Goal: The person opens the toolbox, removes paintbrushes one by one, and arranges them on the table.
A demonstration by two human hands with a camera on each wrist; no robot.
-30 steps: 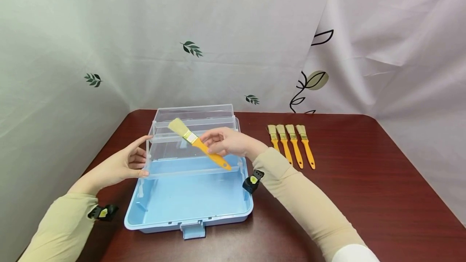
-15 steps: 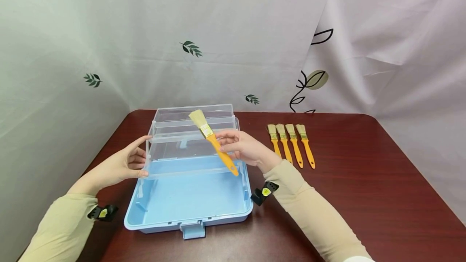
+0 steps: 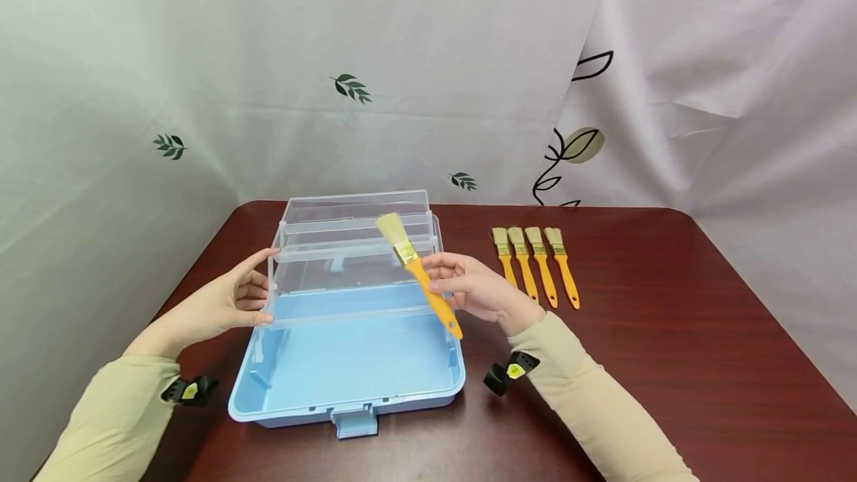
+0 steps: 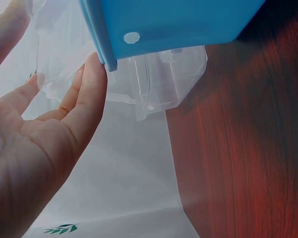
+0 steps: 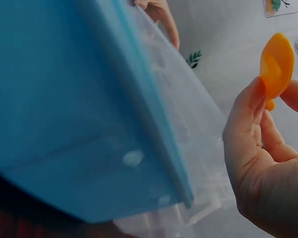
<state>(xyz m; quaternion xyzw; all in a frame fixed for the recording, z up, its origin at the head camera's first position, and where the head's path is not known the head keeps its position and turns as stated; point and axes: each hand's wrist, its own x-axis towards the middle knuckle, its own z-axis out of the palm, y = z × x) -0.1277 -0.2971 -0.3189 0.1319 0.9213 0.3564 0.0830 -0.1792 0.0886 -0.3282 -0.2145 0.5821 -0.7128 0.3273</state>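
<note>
In the head view my right hand point(image 3: 478, 290) pinches a paintbrush point(image 3: 431, 294) by its yellow handle, bristles tilted up and to the left. The brush is over the right side of a light blue box point(image 3: 355, 370). The right wrist view shows the handle end point(image 5: 277, 64) between thumb and fingers. My left hand point(image 3: 217, 311) grips the left side of a clear tray point(image 3: 335, 318) that is raised over the back of the box. Its thumb is at the tray's lower edge and its index fingertip at the upper one. Behind stands the clear lid point(image 3: 358, 204).
Several yellow-handled paintbrushes point(image 3: 549, 281) lie side by side on the dark red table point(image 3: 656, 333), right of the box. A blue latch point(image 3: 356, 422) hangs at the box's front edge. A pale curtain point(image 3: 402, 58) with leaf prints rises behind the table.
My right hand has moved right and toward me with the paintbrush, from over the middle of the box to its right side. The brush has turned more upright. The left hand stays in place.
</note>
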